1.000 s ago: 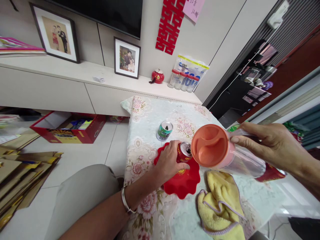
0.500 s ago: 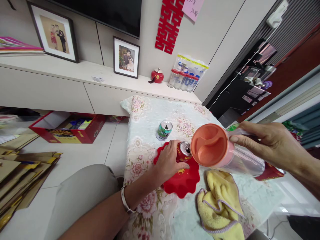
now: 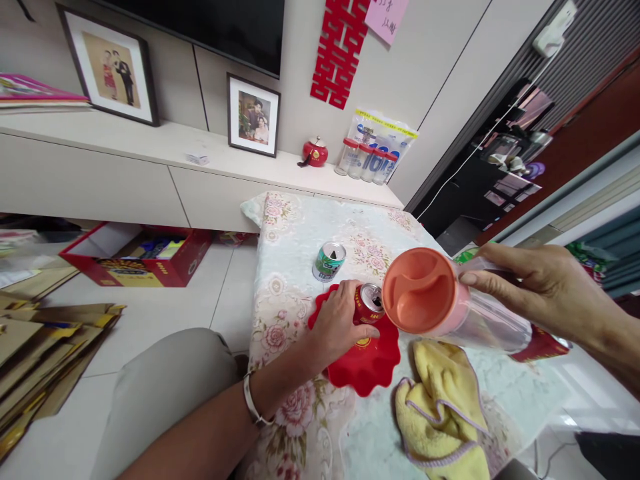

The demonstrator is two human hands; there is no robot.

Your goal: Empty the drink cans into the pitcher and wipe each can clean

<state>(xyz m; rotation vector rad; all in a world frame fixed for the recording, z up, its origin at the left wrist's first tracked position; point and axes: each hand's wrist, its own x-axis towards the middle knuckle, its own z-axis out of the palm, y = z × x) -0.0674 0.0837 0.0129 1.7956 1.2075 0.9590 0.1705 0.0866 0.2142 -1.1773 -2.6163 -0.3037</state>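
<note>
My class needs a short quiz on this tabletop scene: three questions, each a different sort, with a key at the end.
1. Multiple choice: what does the right hand hold?
A) a yellow cloth
B) a clear pitcher with an orange lid
C) a glass jar

2. True or false: the green can stands upright on the flowered tablecloth.

3. Fill in the colour: the left hand touches the ____ can.

Key: 1. B; 2. True; 3. red.
</note>
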